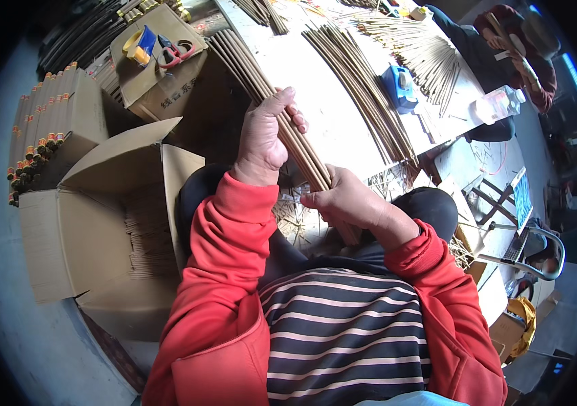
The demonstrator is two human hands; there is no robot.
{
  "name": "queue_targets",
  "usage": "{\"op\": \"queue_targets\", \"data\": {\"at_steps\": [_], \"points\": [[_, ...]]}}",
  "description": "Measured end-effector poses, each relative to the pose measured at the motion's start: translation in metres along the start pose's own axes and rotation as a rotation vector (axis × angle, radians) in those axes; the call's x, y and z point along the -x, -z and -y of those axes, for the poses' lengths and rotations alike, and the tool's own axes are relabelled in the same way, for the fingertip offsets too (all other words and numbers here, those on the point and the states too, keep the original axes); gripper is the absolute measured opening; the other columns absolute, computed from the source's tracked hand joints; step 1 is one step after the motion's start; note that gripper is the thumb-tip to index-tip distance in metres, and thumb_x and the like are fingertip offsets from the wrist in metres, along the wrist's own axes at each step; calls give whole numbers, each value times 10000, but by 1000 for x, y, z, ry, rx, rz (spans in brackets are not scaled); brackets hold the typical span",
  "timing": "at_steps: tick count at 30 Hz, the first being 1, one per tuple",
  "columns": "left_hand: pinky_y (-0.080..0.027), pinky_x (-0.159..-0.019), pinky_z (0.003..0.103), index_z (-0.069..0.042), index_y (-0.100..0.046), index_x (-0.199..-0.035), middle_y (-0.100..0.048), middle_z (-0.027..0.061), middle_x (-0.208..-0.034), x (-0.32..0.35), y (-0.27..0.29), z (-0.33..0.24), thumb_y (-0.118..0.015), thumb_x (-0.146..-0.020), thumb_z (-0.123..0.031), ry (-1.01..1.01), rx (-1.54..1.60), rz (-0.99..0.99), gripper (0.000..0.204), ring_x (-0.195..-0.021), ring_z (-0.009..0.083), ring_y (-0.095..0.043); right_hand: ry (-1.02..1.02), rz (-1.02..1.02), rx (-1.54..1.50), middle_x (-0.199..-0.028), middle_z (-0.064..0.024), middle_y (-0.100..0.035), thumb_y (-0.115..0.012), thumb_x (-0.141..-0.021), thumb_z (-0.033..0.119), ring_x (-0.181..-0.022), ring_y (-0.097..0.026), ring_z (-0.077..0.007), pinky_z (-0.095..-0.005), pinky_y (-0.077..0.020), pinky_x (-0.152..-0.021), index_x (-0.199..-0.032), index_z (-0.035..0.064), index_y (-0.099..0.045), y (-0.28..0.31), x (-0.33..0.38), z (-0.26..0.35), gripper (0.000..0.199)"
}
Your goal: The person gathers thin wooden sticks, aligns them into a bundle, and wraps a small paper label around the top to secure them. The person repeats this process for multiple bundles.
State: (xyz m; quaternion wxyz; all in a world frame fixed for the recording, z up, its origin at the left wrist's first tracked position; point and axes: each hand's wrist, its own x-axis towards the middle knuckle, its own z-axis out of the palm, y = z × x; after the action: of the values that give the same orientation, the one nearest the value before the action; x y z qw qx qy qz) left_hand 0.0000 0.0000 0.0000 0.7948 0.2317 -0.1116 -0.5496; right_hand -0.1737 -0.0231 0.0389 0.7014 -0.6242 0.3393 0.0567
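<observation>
Mid-frame, the left hand (264, 135) and right hand (350, 199) curl around a stick bundle (304, 155), spaced apart, likely keeping it together.

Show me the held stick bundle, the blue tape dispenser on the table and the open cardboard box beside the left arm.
Stick bundle (300, 152), head view: exposed middle stretch.
Blue tape dispenser (397, 93), head view: blue body.
Open cardboard box (95, 230), head view: bare inner wall.
</observation>
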Motion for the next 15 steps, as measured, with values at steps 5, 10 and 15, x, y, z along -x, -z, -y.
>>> {"op": "queue_targets", "data": {"at_steps": [5, 10, 15], "points": [[-442, -555, 293, -97, -511, -716, -519, 28, -627, 0, -2, -8, -661, -813, -152, 39, 166, 87, 187, -561, 148, -516, -15, 122, -127, -616, -20, -501, -640, -794, 99, -467, -497, -100, -232, -409, -404, -949, -2, -492, 0, 2, 6, 238], [-432, -509, 287, -89, -503, -715, -501, 21, -625, -1, -5, -5, -647, -820, -152, -96, -71, -201, 188, -534, 141, -493, 229, -277, 519, -654, -21, -529, -640, -790, 123, -529, -540, -110, -236, -440, -454, -926, -1, -493, -5, -13, -17, 235], [-406, -492, 249, -102, -490, -681, -488, -2, -629, 1, -2, -22, -620, -853, -157, -29, 170, -35, 223, -539, 112, -467, -13, 160, -146, -718, -53, -560, -653, -767, 47, -551, -579, -125, -238, -474, -474, -930, 10, -488, -1, 2, 4, 235]]}}
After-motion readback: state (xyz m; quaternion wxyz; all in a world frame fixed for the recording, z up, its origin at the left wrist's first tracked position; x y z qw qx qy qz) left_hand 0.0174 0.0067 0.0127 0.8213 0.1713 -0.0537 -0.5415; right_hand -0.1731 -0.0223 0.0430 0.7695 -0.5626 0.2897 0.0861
